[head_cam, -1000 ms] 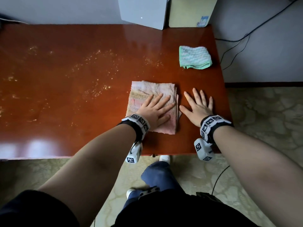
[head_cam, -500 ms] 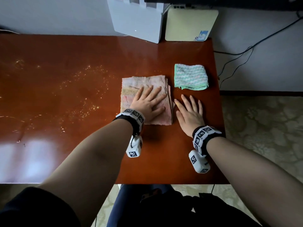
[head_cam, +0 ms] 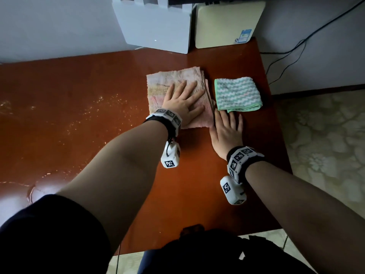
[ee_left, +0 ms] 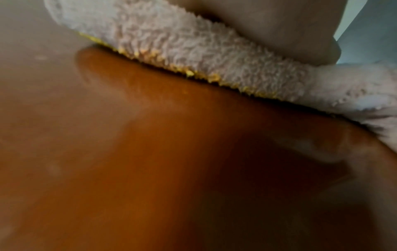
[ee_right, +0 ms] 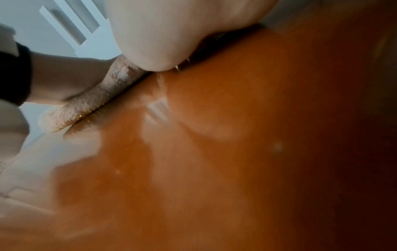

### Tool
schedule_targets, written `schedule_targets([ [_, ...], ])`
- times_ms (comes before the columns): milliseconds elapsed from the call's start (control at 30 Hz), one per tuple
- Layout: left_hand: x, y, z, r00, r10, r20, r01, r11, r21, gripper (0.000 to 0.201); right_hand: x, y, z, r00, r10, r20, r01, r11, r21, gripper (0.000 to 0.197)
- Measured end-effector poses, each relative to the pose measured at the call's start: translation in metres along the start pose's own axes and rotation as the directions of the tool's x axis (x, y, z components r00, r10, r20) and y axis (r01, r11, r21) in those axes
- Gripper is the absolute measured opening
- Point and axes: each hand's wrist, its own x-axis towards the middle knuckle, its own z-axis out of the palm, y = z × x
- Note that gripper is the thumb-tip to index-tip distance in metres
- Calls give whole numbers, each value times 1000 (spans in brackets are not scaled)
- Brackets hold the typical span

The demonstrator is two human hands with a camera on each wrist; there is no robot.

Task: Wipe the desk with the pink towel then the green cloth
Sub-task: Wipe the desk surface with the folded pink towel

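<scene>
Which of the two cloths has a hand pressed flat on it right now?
The pink towel, under the left hand. The green cloth lies uncovered to its right; the right hand rests on the desk.

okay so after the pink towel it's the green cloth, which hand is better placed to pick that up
Probably the right. The right hand lies flat on the desk, fingertips at the green cloth; the left hand presses the pink towel.

pink towel (head_cam: 173, 82): your left hand (head_cam: 182, 102) covers its middle | left wrist view: blurred, your fingers cut off at the top edge | right wrist view: blurred, green cloth out of sight | counter (head_cam: 79, 125): left side runs off frame, near edge hidden behind your arms
</scene>
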Motion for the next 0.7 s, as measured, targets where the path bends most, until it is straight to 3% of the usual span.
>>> schedule_targets([
  [233,42,-7,-12,990,-136,-28,131,982,-137,63,3,-5,4,999,54,1,-54,998,-16,68],
  [700,49,-32,-13,983,-170,-68,155,970,-189,64,2,-5,5,998,65,16,-65,997,-37,70],
])
